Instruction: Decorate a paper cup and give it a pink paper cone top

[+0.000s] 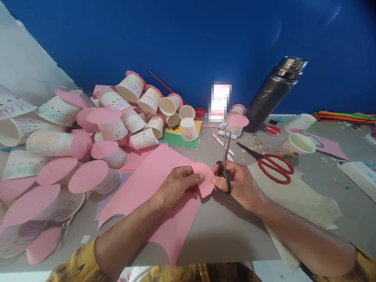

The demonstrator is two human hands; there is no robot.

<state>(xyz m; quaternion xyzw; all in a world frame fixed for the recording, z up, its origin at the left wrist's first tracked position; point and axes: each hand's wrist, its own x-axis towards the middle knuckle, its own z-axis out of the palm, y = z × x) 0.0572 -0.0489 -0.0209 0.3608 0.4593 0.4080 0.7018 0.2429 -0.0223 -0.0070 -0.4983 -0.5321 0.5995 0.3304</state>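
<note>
Patterned sleeves (pixel 78 260) edge foreground | left hand (pixel 176 186) pinches pink cutout (pixel 205 185) above pink sheet (pixel 141 192) | right hand (pixel 242 184) grips black-handled scissors (pixel 225 172) | decorated cups (pixel 110 127) crowd left side

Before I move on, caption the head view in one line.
Left hand pinching a pink paper piece, right hand holding black-handled scissors, decorated cups heaped at left.

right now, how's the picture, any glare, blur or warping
Head view: the bright patch before the wall is blown out and pixelated; the far-left cups look stretched and soft; a diffuse shadow darkens the table near its edge; faint arcs show on the wall, upper right.
</note>
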